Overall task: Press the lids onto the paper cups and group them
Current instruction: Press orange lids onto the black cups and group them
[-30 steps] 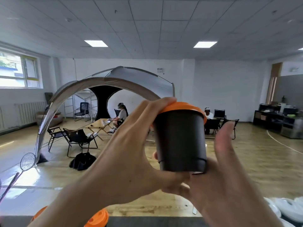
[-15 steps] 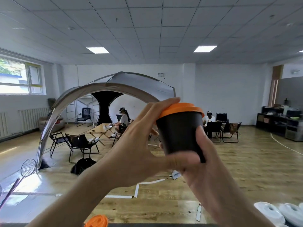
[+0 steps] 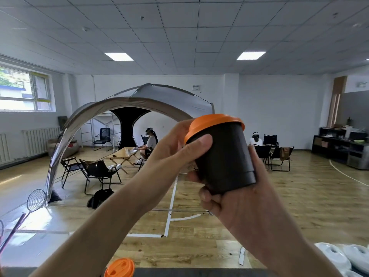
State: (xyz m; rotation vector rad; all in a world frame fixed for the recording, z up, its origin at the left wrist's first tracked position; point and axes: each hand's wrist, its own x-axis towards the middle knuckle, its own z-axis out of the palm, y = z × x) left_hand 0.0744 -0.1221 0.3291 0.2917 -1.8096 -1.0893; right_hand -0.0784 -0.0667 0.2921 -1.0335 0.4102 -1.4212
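Tipped leftward since a sec ago, the black cup is up in midair. On my left hand thumb and fingers pinch it just under its orange lid, while my right hand has its fingers curled round its base. Spare lid lies well below the cup.

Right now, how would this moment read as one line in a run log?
step: seating lid | left hand: grips orange lid rim | right hand: grips black cup base | black cup: tilted, held up
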